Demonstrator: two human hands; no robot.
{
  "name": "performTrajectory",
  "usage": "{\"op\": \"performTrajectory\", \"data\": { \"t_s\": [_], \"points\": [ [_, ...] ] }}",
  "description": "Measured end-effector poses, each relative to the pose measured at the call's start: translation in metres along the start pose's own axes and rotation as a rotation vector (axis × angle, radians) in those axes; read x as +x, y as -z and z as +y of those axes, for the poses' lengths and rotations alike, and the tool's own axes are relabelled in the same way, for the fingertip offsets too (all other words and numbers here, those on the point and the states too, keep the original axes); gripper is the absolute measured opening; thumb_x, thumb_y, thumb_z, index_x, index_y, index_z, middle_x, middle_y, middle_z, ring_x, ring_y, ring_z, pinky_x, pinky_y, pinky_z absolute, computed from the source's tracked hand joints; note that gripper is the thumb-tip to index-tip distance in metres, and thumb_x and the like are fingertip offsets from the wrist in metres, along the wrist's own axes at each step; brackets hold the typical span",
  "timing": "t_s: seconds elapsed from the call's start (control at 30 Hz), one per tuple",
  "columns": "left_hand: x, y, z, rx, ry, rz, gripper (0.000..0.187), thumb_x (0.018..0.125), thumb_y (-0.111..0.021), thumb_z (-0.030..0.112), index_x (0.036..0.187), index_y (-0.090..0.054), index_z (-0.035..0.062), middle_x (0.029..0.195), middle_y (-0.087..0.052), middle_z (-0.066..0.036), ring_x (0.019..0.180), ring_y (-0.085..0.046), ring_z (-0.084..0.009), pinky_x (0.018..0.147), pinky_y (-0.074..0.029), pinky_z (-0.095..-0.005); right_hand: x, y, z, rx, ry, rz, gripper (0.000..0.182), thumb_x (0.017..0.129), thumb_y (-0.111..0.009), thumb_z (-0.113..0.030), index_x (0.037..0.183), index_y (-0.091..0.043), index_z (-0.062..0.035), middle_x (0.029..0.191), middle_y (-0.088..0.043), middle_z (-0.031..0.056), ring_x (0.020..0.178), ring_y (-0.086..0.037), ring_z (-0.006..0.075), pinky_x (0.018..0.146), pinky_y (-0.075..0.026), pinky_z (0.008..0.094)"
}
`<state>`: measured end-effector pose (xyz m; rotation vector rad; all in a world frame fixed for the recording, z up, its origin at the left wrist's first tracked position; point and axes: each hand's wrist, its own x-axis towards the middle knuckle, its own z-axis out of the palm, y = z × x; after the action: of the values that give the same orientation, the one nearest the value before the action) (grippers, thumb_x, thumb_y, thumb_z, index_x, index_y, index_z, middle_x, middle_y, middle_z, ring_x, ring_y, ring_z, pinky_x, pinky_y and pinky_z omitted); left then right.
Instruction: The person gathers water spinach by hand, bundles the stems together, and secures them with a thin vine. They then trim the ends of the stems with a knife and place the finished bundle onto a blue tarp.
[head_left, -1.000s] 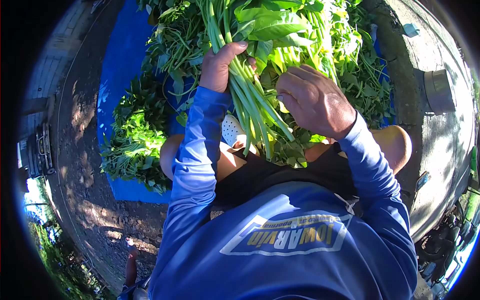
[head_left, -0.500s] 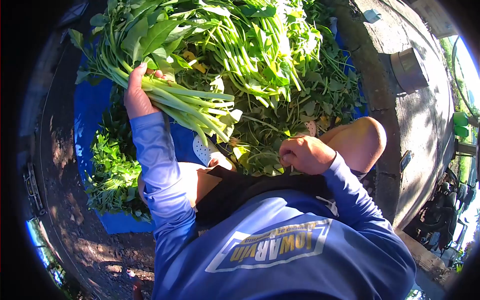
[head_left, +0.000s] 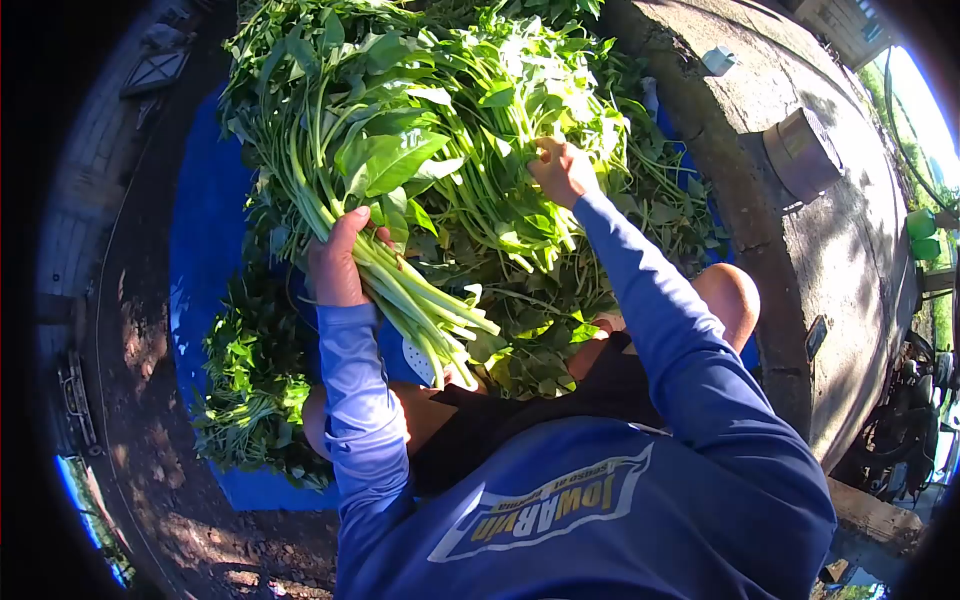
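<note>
My left hand (head_left: 338, 265) grips a bundle of long-stemmed leafy greens (head_left: 410, 300) by the stems, cut ends pointing toward my knees. My right hand (head_left: 562, 172) reaches forward into the big heap of loose greens (head_left: 480, 110) piled on a blue tarp (head_left: 205, 230), its fingers pinching a stem or leaf in the heap. Both arms wear blue long sleeves. I am crouched, with my bare knee (head_left: 730, 295) at the right.
A smaller pile of darker greens (head_left: 245, 385) lies at the left on the tarp. A concrete slab (head_left: 800, 230) with a round metal can (head_left: 800, 155) runs along the right. Bare dirt ground (head_left: 130, 400) lies to the left. A white perforated shoe (head_left: 420, 360) shows under the bundle.
My right hand left my lap and reached forward into the heap. My left hand with the bundle shifted right and closer to my knees.
</note>
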<state>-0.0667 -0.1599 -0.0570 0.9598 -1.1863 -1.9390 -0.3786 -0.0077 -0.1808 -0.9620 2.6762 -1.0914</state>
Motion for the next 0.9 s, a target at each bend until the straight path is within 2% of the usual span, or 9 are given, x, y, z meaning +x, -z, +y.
{"op": "performTrajectory", "data": {
  "t_s": [0.07, 0.1, 0.2, 0.3, 0.5, 0.6, 0.7, 0.83, 0.9],
  "points": [
    [0.003, 0.003, -0.006, -0.007, -0.026, -0.001, 0.030, 0.088, -0.077, 0.027, 0.107, -0.064, 0.0065, 0.077, -0.068, -0.012, 0.059, -0.067, -0.0228, 0.050, -0.058, -0.0382, -0.008, 0.019, -0.017, -0.042, 0.016, -0.111, 0.053, 0.085, -0.074, -0.034, 0.133, -0.069, -0.0106, 0.101, -0.077, 0.0154, 0.096, -0.074, 0.0331, 0.090, -0.058, 0.0419],
    [0.003, 0.002, -0.007, -0.002, -0.023, 0.001, 0.030, 0.088, -0.077, 0.025, 0.108, -0.064, 0.0062, 0.077, -0.068, -0.012, 0.058, -0.067, -0.0228, 0.050, -0.058, -0.0382, -0.003, 0.024, -0.011, -0.056, 0.013, -0.125, 0.054, 0.085, -0.077, -0.030, 0.133, -0.068, -0.0057, 0.101, -0.077, 0.0133, 0.093, -0.075, 0.0280, 0.087, -0.058, 0.0397],
    [0.000, -0.001, -0.002, 0.017, -0.011, -0.022, 0.029, 0.088, -0.077, 0.023, 0.108, -0.065, 0.0054, 0.078, -0.069, -0.013, 0.057, -0.067, -0.0224, 0.048, -0.058, -0.0384, 0.021, 0.033, 0.015, 0.530, -0.114, -0.238, 0.052, 0.087, -0.082, -0.023, 0.131, -0.068, 0.0000, 0.095, -0.073, 0.0076, 0.085, -0.070, 0.0151, 0.078, -0.056, 0.0315],
    [0.006, 0.002, -0.009, 0.013, -0.013, -0.026, 0.028, 0.088, -0.077, 0.021, 0.108, -0.065, 0.0049, 0.079, -0.070, -0.013, 0.056, -0.067, -0.0219, 0.046, -0.057, -0.0381, 0.028, 0.091, -0.019, 0.621, -0.300, -0.291, 0.051, 0.090, -0.080, -0.016, 0.135, -0.064, 0.0048, 0.099, -0.073, 0.0077, 0.085, -0.070, 0.0158, 0.075, -0.056, 0.0299],
    [0.006, -0.001, -0.011, -0.016, -0.050, -0.020, 0.027, 0.083, -0.078, 0.012, 0.104, -0.066, -0.0007, 0.082, -0.069, -0.008, 0.058, -0.066, -0.0194, 0.054, -0.057, -0.0335, 0.018, 0.184, -0.085, 0.989, -0.063, -0.377, 0.044, 0.102, -0.068, -0.014, 0.142, -0.058, 0.0016, 0.111, -0.072, 0.0063, 0.087, -0.068, 0.0123, 0.078, -0.056, 0.0288],
    [0.008, -0.002, -0.015, -0.039, -0.036, -0.037, 0.028, 0.083, -0.078, 0.012, 0.104, -0.066, -0.0006, 0.081, -0.069, -0.009, 0.057, -0.065, -0.0195, 0.053, -0.057, -0.0332, 0.003, 0.207, -0.108, 1.042, -0.083, -0.419, 0.045, 0.106, -0.064, -0.020, 0.146, -0.055, -0.0024, 0.113, -0.072, 0.0077, 0.083, -0.068, 0.0126, 0.071, -0.056, 0.0274],
    [0.006, -0.001, -0.012, -0.026, -0.015, -0.083, 0.026, 0.083, -0.078, 0.013, 0.103, -0.066, 0.0006, 0.082, -0.069, -0.009, 0.057, -0.065, -0.0189, 0.052, -0.056, -0.0331, -0.002, 0.211, -0.108, 1.262, -0.160, -0.588, 0.042, 0.109, -0.058, -0.027, 0.146, -0.056, -0.0074, 0.094, -0.072, 0.0050, 0.064, -0.063, 0.0113, 0.052, -0.051, 0.0262],
    [0.007, 0.001, -0.018, -0.010, -0.035, -0.045, 0.026, 0.084, -0.078, 0.015, 0.102, -0.066, 0.0007, 0.079, -0.068, -0.009, 0.057, -0.065, -0.0185, 0.052, -0.055, -0.0324, -0.016, 0.199, -0.112, 1.069, -0.190, -0.423, 0.033, 0.108, -0.059, -0.029, 0.124, -0.070, -0.0019, 0.082, -0.069, 0.0044, 0.058, -0.060, 0.0109, 0.049, -0.047, 0.0256],
    [0.010, 0.005, -0.021, 0.007, -0.059, -0.055, 0.028, 0.084, -0.078, 0.016, 0.102, -0.065, -0.0002, 0.079, -0.068, -0.009, 0.057, -0.065, -0.0190, 0.052, -0.055, -0.0333, -0.024, 0.192, -0.121, 1.016, -0.239, -0.306, 0.041, 0.107, -0.060, -0.038, 0.115, -0.072, 0.0008, 0.074, -0.065, 0.0017, 0.055, -0.056, 0.0095, 0.048, -0.043, 0.0256]
  ]
}}
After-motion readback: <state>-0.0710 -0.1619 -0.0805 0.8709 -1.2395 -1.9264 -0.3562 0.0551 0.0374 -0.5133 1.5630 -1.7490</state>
